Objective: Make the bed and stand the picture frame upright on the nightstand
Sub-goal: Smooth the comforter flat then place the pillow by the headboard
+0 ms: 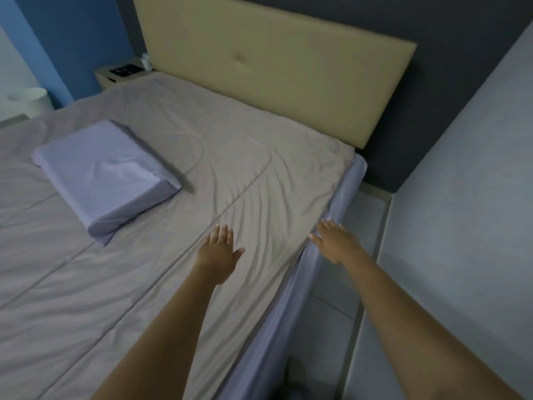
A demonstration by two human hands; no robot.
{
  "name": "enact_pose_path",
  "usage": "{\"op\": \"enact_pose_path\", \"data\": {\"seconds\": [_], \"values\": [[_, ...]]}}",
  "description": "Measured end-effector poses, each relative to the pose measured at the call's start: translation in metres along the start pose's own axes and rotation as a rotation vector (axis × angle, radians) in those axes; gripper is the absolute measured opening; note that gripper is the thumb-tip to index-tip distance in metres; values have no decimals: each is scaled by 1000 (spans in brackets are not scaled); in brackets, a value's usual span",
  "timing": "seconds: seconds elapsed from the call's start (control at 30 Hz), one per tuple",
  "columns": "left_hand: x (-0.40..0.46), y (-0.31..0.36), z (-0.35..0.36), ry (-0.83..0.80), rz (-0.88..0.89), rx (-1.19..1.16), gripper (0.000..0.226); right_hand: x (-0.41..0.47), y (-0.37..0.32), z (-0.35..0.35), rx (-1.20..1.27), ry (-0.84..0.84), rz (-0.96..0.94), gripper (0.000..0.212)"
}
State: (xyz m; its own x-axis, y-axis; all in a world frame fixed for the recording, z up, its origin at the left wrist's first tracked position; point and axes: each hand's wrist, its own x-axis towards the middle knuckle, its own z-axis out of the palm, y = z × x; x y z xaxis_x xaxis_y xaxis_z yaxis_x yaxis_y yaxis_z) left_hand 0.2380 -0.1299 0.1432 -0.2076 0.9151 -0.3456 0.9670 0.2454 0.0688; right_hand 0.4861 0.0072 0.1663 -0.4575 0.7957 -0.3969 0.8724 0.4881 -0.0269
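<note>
Taupe duvet (178, 157) over bed, beige headboard (274, 62), grey walls

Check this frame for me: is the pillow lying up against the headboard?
No. The pillow lies out on the bedcover, well apart from the headboard, with bare cover between them.

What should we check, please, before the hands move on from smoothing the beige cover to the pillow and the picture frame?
1. Left hand flat on the beige cover, holding nothing: ok.
2. Right hand open at the cover's edge: ok.
3. Cover smooth: not ok, creases near the hands.
4. Pillow at the headboard: not ok, it lies askew mid-bed.
5. Picture frame upright on the nightstand: cannot tell, too small.
</note>
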Motion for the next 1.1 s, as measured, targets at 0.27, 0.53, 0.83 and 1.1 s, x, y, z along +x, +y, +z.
{"op": "enact_pose_path", "data": {"seconds": [0.27, 0.53, 0.83, 1.1], "values": [[167, 76, -65, -23, 7, 6, 66, 139, 116, -80, -8, -35, 4, 63], [284, 93, -107, 56, 52, 25, 67, 229, 168, -121, 14, 9, 42, 62], [446, 138, -106, 50, 58, 30, 68, 372, 258, -131, -9, 4, 29, 61], [631, 211, -60, -86, 55, -10, 70, 561, 363, -95, -37, -50, -21, 58]]}}
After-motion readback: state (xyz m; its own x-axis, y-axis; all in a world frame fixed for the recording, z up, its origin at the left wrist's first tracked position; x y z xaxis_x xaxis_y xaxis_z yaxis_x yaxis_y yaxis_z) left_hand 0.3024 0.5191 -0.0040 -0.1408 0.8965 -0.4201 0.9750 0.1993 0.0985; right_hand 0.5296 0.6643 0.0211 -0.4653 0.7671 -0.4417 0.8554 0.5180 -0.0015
